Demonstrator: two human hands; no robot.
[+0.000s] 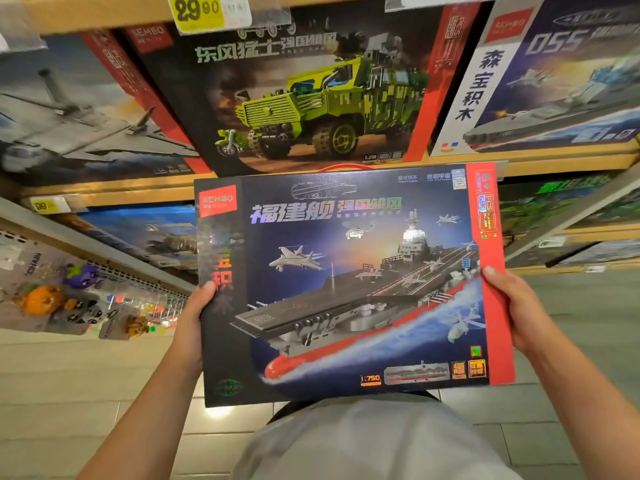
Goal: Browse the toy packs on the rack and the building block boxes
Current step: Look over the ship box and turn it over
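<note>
Holding: aircraft-carrier block box (349,285), long axis left-right, between both hands.
Grip: left hand (194,320), right hand (519,310) each clasp one short edge.

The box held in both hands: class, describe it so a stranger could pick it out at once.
Start at the wooden shelf of building block boxes. Just below it, in front, the left hand and right hand hold the aircraft carrier box by its side edges. Unlike the green truck box above, it shows a grey ship with a red hull.
</note>
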